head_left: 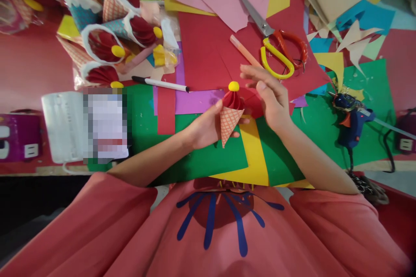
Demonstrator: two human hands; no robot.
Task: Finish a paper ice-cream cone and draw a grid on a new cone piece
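Observation:
My left hand (204, 127) is closed around a small paper ice-cream cone (230, 122): a checked orange cone, a pleated red paper scoop and a yellow ball on top. My right hand (268, 93) hovers just right of the cone's top with its fingers stretched out and nothing in them. Both hands are above green and yellow paper sheets (253, 151).
Yellow-and-red scissors (277, 47), a pink stick (245, 52) and loose coloured paper lie behind the hands. A blue glue gun (352, 119) rests at the right. Several finished paper cones (110, 30) are piled at the back left, with a black-and-white pen (160, 83) beside them.

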